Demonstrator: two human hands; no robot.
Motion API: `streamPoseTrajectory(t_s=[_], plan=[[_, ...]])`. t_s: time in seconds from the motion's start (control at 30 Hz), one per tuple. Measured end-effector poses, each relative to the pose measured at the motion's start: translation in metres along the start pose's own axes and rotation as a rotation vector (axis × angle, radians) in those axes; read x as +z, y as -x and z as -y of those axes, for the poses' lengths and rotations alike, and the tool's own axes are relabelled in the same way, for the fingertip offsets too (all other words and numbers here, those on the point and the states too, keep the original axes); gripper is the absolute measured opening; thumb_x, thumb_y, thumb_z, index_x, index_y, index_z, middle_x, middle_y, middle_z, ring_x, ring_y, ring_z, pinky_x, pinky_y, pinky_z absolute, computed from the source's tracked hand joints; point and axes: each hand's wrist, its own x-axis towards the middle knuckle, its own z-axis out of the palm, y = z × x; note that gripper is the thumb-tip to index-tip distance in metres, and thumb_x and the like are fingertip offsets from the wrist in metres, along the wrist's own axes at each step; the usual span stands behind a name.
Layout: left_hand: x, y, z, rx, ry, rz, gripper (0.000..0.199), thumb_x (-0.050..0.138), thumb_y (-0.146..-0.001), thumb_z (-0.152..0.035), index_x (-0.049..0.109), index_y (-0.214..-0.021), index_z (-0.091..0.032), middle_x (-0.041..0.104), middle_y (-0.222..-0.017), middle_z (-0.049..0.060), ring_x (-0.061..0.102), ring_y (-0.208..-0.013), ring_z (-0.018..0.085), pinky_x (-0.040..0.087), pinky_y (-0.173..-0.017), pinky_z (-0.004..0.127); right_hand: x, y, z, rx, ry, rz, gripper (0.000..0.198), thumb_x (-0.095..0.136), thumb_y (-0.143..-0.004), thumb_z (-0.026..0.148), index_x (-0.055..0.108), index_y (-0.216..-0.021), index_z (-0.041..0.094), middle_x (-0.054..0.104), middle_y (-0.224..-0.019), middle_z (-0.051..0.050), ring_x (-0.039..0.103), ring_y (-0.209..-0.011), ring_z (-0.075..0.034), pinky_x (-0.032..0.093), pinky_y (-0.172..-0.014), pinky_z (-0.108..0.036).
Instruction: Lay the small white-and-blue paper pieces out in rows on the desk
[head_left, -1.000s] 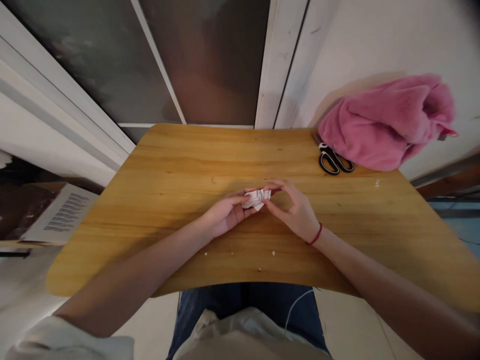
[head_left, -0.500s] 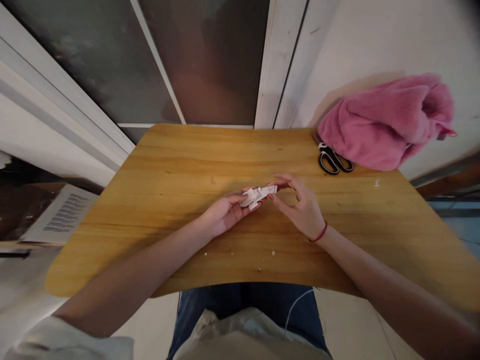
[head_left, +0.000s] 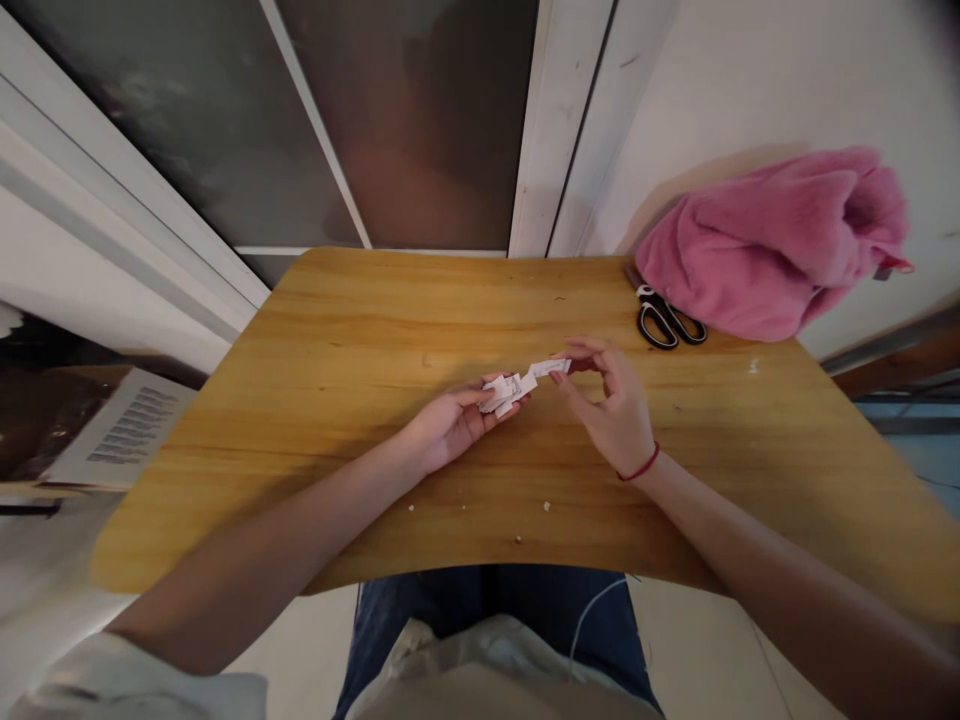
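Observation:
My left hand (head_left: 452,425) holds a small stack of white paper slips (head_left: 504,393) with dark marks on them, the thumb pressed over the top. To its right, my right hand (head_left: 607,400) pinches one marked paper slip (head_left: 550,369) by its right end between thumb and fingers. The left end of that slip lies close to the stack; whether they still touch is hard to tell. Both hands are above the middle of the wooden table (head_left: 360,340). A red band (head_left: 641,467) circles my right wrist.
Black-handled scissors (head_left: 667,318) lie at the back right, partly under a pink plush cloth (head_left: 772,245) leaning on the wall. Tiny white scraps (head_left: 547,507) dot the table near its front edge. A cardboard box (head_left: 120,425) stands left of the table.
My right hand has moved slightly right and up, drawing one paper slip away from the stack. My left hand has stayed in place.

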Motion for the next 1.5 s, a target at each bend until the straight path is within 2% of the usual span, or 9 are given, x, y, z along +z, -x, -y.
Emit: streamPoseTrajectory(t_s=[0.13,0.27,0.47,0.67,0.83,0.97,1.13,1.37,1.5], plan=[[0.002,0.002,0.0,-0.003,-0.012,-0.004,0.034,0.05,-0.079,0.0,0.059,-0.111,-0.004,0.067,-0.108,0.015,0.066,-0.097,0.021,0.048,-0.098,0.032,0.002,0.002,0.001,0.011,0.016,-0.077,0.024,0.059,-0.085,0.026,0.052,-0.108,0.023,0.061,-0.104,-0.006,0.06,-0.087,-0.017,0.05,-0.083,-0.037],[0.003,0.002,0.002,-0.042,-0.029,0.03,0.034,0.047,-0.078,0.0,0.059,-0.11,-0.004,0.067,-0.107,0.016,0.066,-0.096,0.021,0.048,-0.097,0.035,0.003,0.005,0.004,-0.024,0.007,-0.076,0.025,0.058,-0.085,0.025,0.052,-0.109,0.022,0.06,-0.106,-0.006,0.059,-0.093,-0.018,0.049,-0.086,-0.037],[0.002,0.0,0.005,-0.082,0.029,0.04,0.022,0.045,-0.083,-0.007,0.061,-0.097,-0.007,0.069,-0.1,0.014,0.066,-0.09,0.02,0.05,-0.091,0.038,0.007,0.009,0.008,-0.094,0.019,0.115,0.028,0.06,-0.084,0.022,0.052,-0.11,0.022,0.062,-0.102,-0.005,0.057,-0.096,-0.019,0.046,-0.09,-0.038],[0.002,0.0,0.005,-0.086,0.032,0.071,0.022,0.044,-0.085,-0.009,0.065,-0.093,-0.007,0.069,-0.093,0.01,0.064,-0.083,0.016,0.05,-0.09,0.034,0.015,0.01,0.006,-0.147,0.099,0.307,0.03,0.061,-0.083,0.024,0.054,-0.113,0.024,0.062,-0.112,-0.003,0.052,-0.107,-0.022,0.041,-0.095,-0.043],[0.001,0.0,0.004,-0.063,0.027,0.072,0.023,0.046,-0.082,-0.004,0.064,-0.096,-0.007,0.069,-0.1,0.012,0.064,-0.09,0.018,0.049,-0.091,0.033,0.009,0.008,0.004,-0.139,0.089,0.262,0.033,0.061,-0.083,0.024,0.051,-0.115,0.024,0.062,-0.109,-0.004,0.052,-0.104,-0.021,0.042,-0.094,-0.041],[0.002,-0.001,0.003,-0.027,0.031,0.051,0.022,0.046,-0.081,-0.003,0.064,-0.094,-0.006,0.069,-0.099,0.014,0.065,-0.091,0.018,0.05,-0.089,0.031,0.006,0.007,0.002,-0.114,0.093,0.26,0.043,0.063,-0.082,0.026,0.045,-0.122,0.023,0.061,-0.108,-0.005,0.052,-0.1,-0.021,0.042,-0.093,-0.042],[0.001,-0.001,0.002,0.008,0.015,0.013,0.024,0.048,-0.079,-0.001,0.064,-0.095,-0.008,0.069,-0.101,0.012,0.064,-0.093,0.017,0.049,-0.09,0.029,0.011,0.008,0.0,-0.103,0.093,0.291,0.042,0.067,-0.079,0.032,0.048,-0.115,0.023,0.058,-0.114,-0.007,0.052,-0.103,-0.023,0.043,-0.094,-0.044],[0.0,0.001,0.002,0.005,-0.004,0.056,0.026,0.048,-0.076,0.002,0.063,-0.095,-0.008,0.068,-0.102,0.013,0.065,-0.096,0.02,0.048,-0.095,0.033,0.012,0.009,-0.001,-0.065,0.015,0.293,0.041,0.059,-0.083,0.02,0.045,-0.122,0.025,0.059,-0.112,-0.004,0.055,-0.1,-0.019,0.044,-0.095,-0.04],[0.001,0.002,0.002,-0.013,-0.01,0.065,0.027,0.047,-0.076,0.002,0.062,-0.097,-0.007,0.068,-0.101,0.014,0.066,-0.094,0.02,0.049,-0.095,0.033,0.011,0.009,-0.002,-0.054,-0.001,0.282,0.039,0.059,-0.083,0.021,0.047,-0.12,0.025,0.062,-0.108,-0.003,0.056,-0.098,-0.019,0.045,-0.093,-0.04]])
